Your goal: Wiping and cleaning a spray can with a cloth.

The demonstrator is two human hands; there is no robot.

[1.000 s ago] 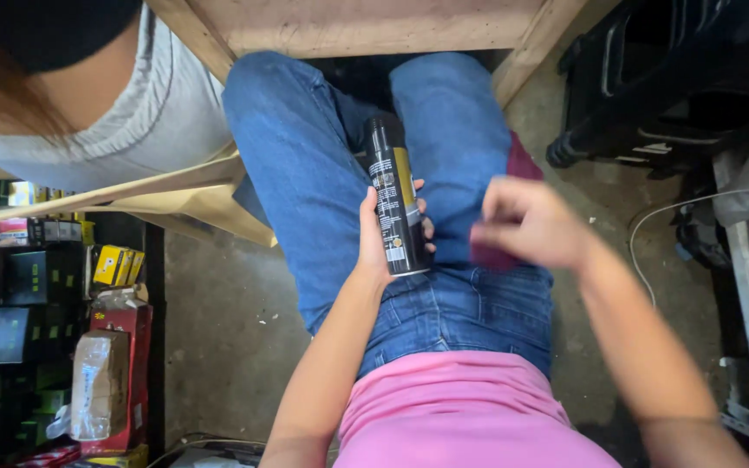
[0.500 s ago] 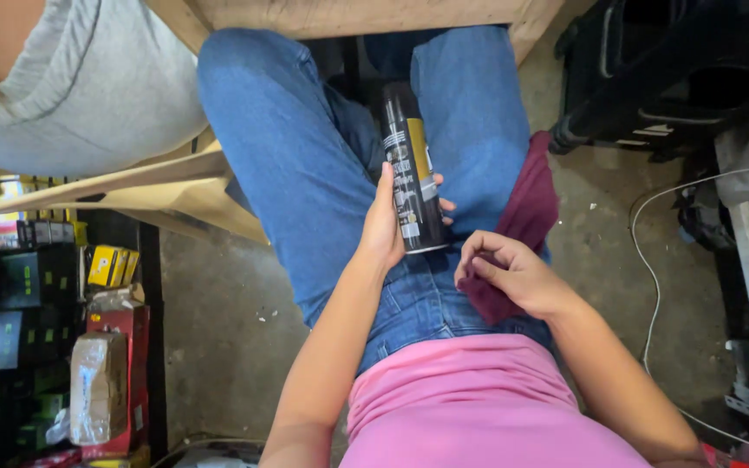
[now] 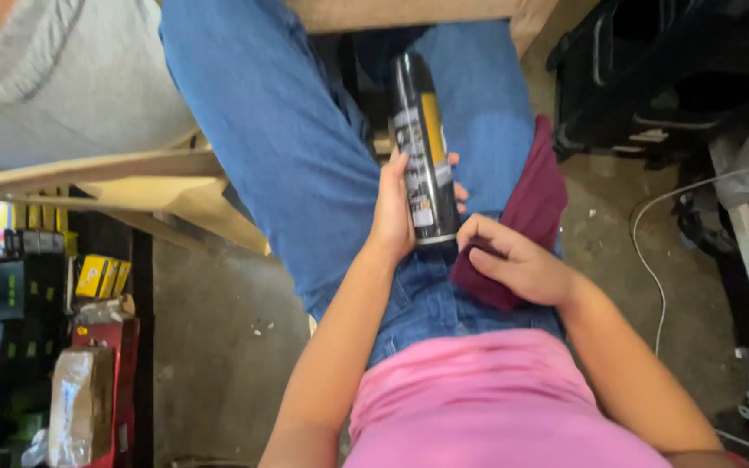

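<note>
The left hand point(image 3: 394, 217) wraps around a black spray can point(image 3: 422, 147) with a yellow label, gripping its lower half. The can lies along the lap, its long axis running away from the body, base toward the person and top pointing forward between the knees. Just beside the can's base, the right hand point(image 3: 517, 264) pinches a maroon cloth point(image 3: 535, 199) draped over the right thigh.

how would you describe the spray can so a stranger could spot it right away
Start at the blue jeans filling the picture's middle. On the lap, the left hand grips a tall black spray can. Its glossy dark body with a yellow panel sets it apart from the maroon cloth under the right hand.
</note>
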